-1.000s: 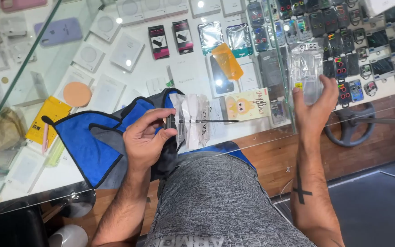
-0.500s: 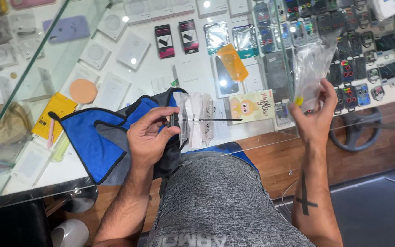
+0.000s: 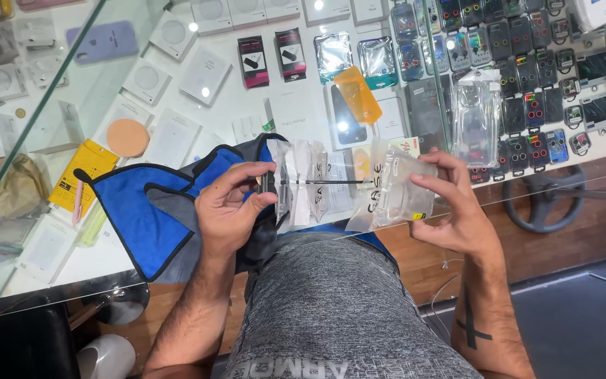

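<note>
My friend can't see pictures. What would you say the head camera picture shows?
A person's right hand holds a clear plastic packet while the left hand pinches a thin dark phone edge-on above a blue cloth. Both are over a glass counter with boxed and bagged phone accessories beneath.

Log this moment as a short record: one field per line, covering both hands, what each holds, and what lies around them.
left hand: pinches the end of a thin dark phone, held edge-on above the counter
right hand: holds a clear plastic packet close to the phone
under left hand: blue and grey cloth
surface: glass counter over boxed accessories
nearby: orange phone case
</note>
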